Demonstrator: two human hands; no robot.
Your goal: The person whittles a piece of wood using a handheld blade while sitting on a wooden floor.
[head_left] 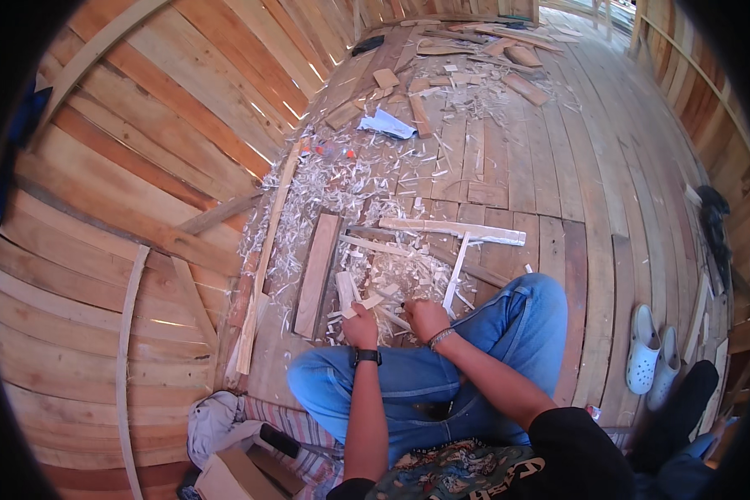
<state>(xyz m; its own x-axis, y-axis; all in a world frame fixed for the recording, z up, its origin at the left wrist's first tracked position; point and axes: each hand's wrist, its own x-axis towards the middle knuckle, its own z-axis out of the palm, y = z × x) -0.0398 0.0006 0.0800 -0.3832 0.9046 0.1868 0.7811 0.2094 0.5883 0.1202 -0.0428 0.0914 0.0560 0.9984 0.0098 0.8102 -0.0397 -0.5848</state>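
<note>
Seated cross-legged on the plank floor, I have both hands low in front of my legs. My left hand (361, 327), with a dark watch on its wrist, is closed on a pale strip of wood (377, 299) that points up and to the right. My right hand (427, 320), wearing a bracelet, is closed around something small with a dark end; most of it is hidden by the fingers. A short pale block (345, 291) lies just beyond my left hand. Wood chips (412, 271) cover the floor beyond both hands.
To the left lies a dark-edged plank (318, 273). Farther out are a long wooden bar (454, 228) and a thin white strip (457, 272). Shavings (325, 196) spread toward the wall. Pale clogs (642, 350) stand at right, an open cardboard box (233, 479) at lower left.
</note>
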